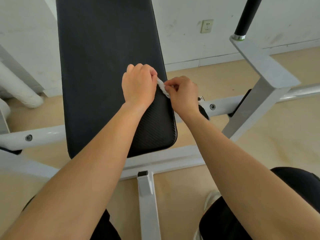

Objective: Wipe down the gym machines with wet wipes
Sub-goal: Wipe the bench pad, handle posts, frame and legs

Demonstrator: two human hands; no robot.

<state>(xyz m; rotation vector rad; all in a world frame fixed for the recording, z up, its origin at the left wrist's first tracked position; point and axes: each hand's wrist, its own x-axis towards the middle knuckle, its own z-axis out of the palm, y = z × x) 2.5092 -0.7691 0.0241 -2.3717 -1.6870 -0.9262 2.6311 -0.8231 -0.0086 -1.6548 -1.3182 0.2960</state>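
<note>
The left hand (138, 84) is curling its fingers into a loose fist over the right side of the black pad (103, 66). It is gripping the upper end of a white wet wipe (161, 86) where the fingertips are folding in toward the palm. The right hand (183, 94) is sitting just beside it, off the pad's right edge, and is pinching the lower end of the same wipe between thumb and curled fingers. Neither hand is spreading open. The wipe is showing as a short, bunched, twisted strip, running slantwise between the two hands right along the pad's right edge; whether it is touching the pad I cannot tell. Both forearms are reaching in from the bottom of the view, the left one crossing over the pad's near corner.

The pad is stretching away toward the top of the view, long and narrow, with a fine ribbed texture showing on its near end. The white machine frame (223, 105) is running crosswise beneath it, with bolts showing on the tubes. A square white post is rising at the right toward a bar with a black grip (247, 16). A wall socket (206, 26) is sitting on the white wall behind, low above the pale floor (259, 153). Dark-clothed knees and a light shoe (210, 196) are showing at the bottom right.
</note>
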